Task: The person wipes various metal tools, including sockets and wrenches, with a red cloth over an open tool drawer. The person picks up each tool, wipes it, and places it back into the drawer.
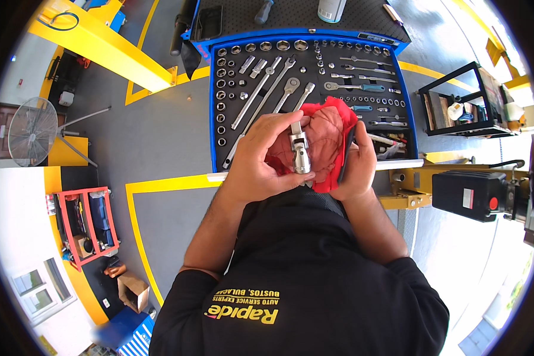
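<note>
Between the thumb and fingers of my left hand (pixel 260 159) is a silver universal joint (pixel 300 152), held upright. Behind it bunches a crumpled red cloth (pixel 331 155), gripped in my right hand (pixel 357 168). A narrow black edge shows between the cloth and my right fingers; what it belongs to I cannot tell. Both hands are over the front edge of an open blue tool drawer (pixel 213 113). In its black foam lie sockets, a ratchet (pixel 289 89), long bars and a second ratchet with a blue-green grip (pixel 362 88).
On the cabinet top are a phone (pixel 210 22), a screwdriver (pixel 264 12) and a can (pixel 331 9). A yellow post (pixel 107 44) rises at left, near a fan (pixel 33 132) and a red cart (pixel 88 228). At right are a black rack (pixel 457 107) and a black box (pixel 466 194).
</note>
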{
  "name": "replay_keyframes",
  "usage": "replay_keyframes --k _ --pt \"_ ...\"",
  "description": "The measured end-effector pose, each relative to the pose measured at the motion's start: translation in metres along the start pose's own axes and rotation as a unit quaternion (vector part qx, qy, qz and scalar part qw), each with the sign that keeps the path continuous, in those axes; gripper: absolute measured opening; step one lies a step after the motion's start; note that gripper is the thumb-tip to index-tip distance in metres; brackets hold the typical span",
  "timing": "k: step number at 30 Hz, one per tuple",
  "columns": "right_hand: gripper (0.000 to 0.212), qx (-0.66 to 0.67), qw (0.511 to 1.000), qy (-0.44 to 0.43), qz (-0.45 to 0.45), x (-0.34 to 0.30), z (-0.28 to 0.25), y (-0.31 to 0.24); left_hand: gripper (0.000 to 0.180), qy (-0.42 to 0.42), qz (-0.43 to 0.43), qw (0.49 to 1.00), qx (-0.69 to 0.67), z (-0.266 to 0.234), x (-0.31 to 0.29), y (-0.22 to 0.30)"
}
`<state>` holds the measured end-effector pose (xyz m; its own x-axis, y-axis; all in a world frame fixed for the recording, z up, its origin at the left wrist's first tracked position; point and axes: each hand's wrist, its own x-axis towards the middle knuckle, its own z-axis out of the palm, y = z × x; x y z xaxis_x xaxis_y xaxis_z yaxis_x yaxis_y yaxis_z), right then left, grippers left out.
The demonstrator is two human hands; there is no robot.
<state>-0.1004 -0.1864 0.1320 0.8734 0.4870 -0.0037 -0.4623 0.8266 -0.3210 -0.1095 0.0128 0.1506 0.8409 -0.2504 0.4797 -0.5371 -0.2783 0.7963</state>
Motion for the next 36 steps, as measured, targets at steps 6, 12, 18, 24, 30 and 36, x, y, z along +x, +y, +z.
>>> replay_keyframes --k 6,12,18,24,30,36 --pt "0.026 -0.218 0.976 -0.002 -0.015 0.0 -0.005 0.002 0.091 -0.048 -0.043 0.991 0.116 -0.008 0.0 0.008" --pt "0.026 -0.223 0.956 0.168 -0.085 0.009 -0.007 0.016 0.084 -0.018 0.014 0.978 0.208 0.01 0.007 0.022" --pt "0.026 -0.169 0.965 0.153 -0.129 0.018 0.009 0.01 0.056 0.117 0.04 0.955 0.268 0.035 -0.002 0.009" --pt "0.021 -0.128 0.975 0.134 -0.123 0.021 0.0 -0.001 0.038 0.116 0.007 0.976 0.187 0.031 0.01 0.004" --pt "0.019 -0.085 0.984 0.126 -0.098 0.016 0.011 -0.011 0.033 0.084 -0.101 0.99 -0.049 0.013 0.003 -0.015" --pt "0.027 -0.221 0.968 0.063 -0.1 0.016 -0.002 -0.013 0.037 0.079 -0.014 0.975 0.206 0.004 0.002 0.0"
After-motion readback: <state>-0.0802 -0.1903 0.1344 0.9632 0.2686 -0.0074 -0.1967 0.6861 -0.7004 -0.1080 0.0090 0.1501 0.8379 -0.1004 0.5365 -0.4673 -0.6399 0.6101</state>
